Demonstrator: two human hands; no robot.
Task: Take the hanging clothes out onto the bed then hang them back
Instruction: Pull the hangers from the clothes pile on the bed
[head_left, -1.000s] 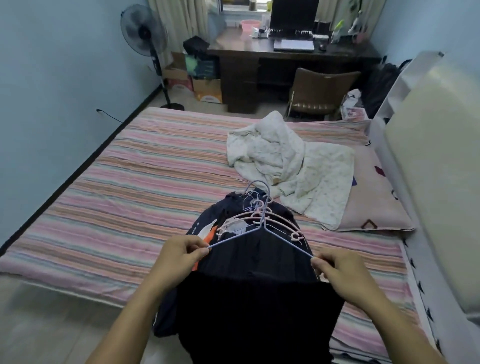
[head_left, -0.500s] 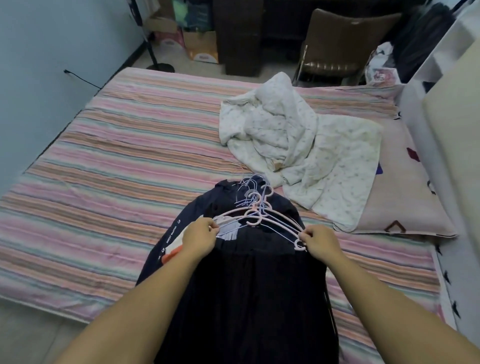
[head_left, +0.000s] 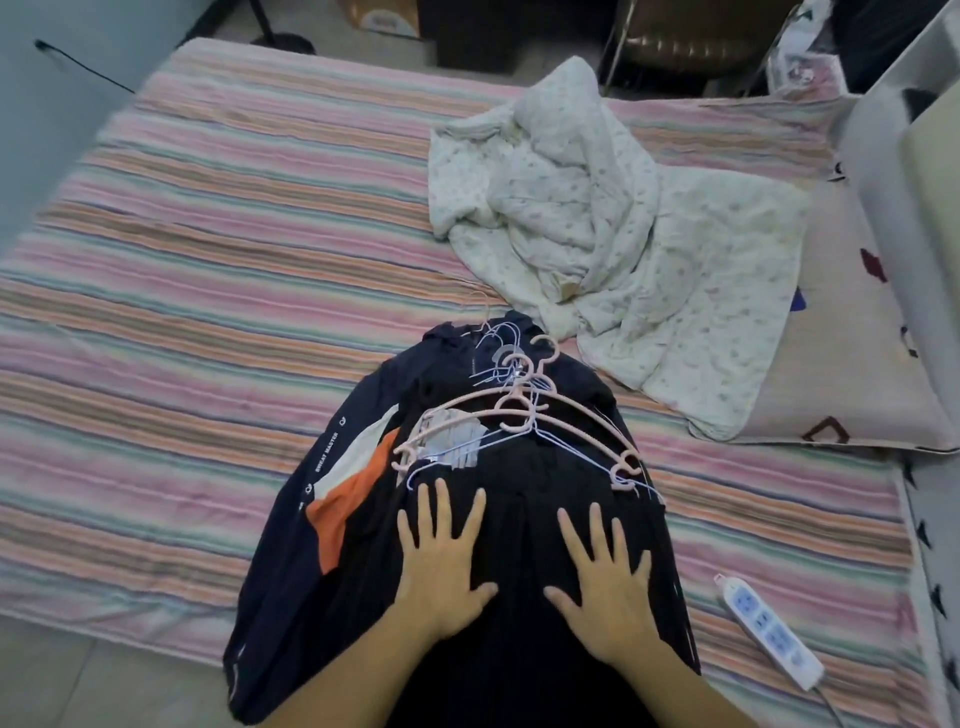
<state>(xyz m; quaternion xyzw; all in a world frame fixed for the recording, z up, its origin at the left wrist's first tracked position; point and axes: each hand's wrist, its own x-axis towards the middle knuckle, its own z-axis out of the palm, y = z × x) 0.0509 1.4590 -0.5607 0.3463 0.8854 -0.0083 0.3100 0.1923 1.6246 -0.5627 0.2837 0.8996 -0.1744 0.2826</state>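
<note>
A pile of dark clothes (head_left: 358, 597), one with orange and white patches, lies on the striped bed (head_left: 208, 291) near its front edge. Several pink and pale blue hangers (head_left: 514, 415) stick out of the top of the pile. My left hand (head_left: 441, 561) lies flat on the dark cloth with fingers spread, just below the hangers. My right hand (head_left: 605, 587) lies flat beside it, fingers spread too. Neither hand holds anything.
A crumpled white blanket (head_left: 587, 208) lies on the bed beyond the pile, partly over a pink pillow (head_left: 852, 374). A white power strip (head_left: 763, 629) rests on the bed at the right. The headboard (head_left: 904, 171) stands at the right; a chair (head_left: 691, 47) stands beyond the bed.
Both hands let go of the hanger ends and now lie flat on the dark clothes lower down. The pile has settled on the bed, and the view has tipped further down.
</note>
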